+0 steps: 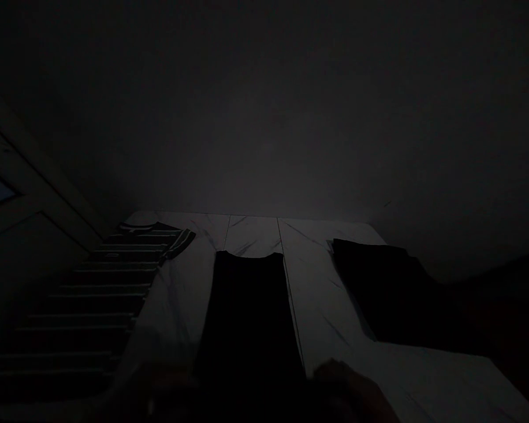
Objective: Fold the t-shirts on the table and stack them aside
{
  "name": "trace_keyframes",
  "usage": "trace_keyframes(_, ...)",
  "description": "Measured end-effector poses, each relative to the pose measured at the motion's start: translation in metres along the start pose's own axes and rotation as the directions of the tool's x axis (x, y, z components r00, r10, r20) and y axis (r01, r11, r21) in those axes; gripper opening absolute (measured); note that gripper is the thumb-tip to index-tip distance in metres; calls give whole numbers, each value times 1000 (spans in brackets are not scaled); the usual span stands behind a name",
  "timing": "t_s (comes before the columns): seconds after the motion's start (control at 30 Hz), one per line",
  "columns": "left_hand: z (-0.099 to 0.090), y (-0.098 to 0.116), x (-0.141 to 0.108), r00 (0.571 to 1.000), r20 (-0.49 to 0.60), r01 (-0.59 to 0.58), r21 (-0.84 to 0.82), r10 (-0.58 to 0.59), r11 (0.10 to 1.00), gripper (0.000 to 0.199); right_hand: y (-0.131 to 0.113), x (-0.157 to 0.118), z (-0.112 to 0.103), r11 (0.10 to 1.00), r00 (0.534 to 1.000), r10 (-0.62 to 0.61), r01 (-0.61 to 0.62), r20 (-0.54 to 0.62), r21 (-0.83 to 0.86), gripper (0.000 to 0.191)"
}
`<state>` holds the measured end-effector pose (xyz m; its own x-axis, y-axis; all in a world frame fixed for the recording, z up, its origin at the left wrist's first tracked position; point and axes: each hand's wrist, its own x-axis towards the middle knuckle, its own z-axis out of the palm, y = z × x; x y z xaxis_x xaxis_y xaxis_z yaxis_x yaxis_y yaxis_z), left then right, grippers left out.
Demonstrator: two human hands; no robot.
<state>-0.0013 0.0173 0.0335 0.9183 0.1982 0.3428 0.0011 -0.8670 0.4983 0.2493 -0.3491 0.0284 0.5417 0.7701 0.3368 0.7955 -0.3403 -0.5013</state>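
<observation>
A black garment (250,311) with a scooped top edge, perhaps a shirt with its sides folded in, lies lengthwise on the white marbled table (321,282). Beside its lower left edge is my left hand (163,388), very dark and cut off by the bottom of the view. My right hand (350,388) is at the lower right edge of the same garment, its knuckles faintly outlined. Deep shadow hides the fingers of both hands, so I cannot tell whether they grip the cloth.
To the left a dark striped short-sleeved shirt (110,288) is spread out. Dark folded cloth (392,294) lies on the right side of the table. A plain wall (264,129) rises behind, and a panelled door (30,182) stands at the left. The room is very dim.
</observation>
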Motion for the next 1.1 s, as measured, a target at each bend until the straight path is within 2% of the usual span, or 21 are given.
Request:
trace_keyframes(0.07,-12,-14,58,996,0,89,-75,-89,993,37,2,73,-12,977,998,40,-50,55,207,34)
trace_keyframes(0.1,-14,-22,91,973,60,230,-226,-222,947,37,5,114,-12,952,996,63,-81,69,295,32)
trace_keyframes(0.13,-14,-31,123,934,144,356,-376,-326,856,40,10,153,-8,927,992,84,-112,93,357,31)
trace_keyframes(0.2,-6,-50,178,832,350,553,-590,-431,588,48,22,218,9,895,966,199,-248,167,371,27)
trace_keyframes(0.23,-1,-59,198,776,424,624,-627,-467,467,49,29,241,22,884,941,284,-331,185,329,22)
trace_keyframes(0.3,12,-75,221,725,465,670,-647,-507,364,50,44,266,47,877,919,354,-390,171,281,15)
trace_keyframes(0.4,28,-93,226,711,442,672,-656,-548,343,51,62,269,74,876,913,391,-409,121,256,15)
trace_keyframes(0.5,35,-101,221,700,438,675,-663,-563,324,54,73,262,84,865,902,417,-431,111,258,24)
trace_keyframes(0.6,39,-101,218,695,424,676,-660,-581,327,54,77,260,88,852,889,444,-457,111,256,37)
trace_keyframes(0.7,44,-100,216,697,357,657,-665,-621,355,50,77,260,90,855,887,456,-459,74,240,42)
trace_keyframes(0.83,50,-99,214,704,271,631,-664,-657,401,45,75,260,94,864,884,467,-460,16,207,38)
trace_keyframes(1.1,49,-93,217,702,213,641,-605,-680,472,37,71,266,96,887,893,446,-433,-54,162,28)
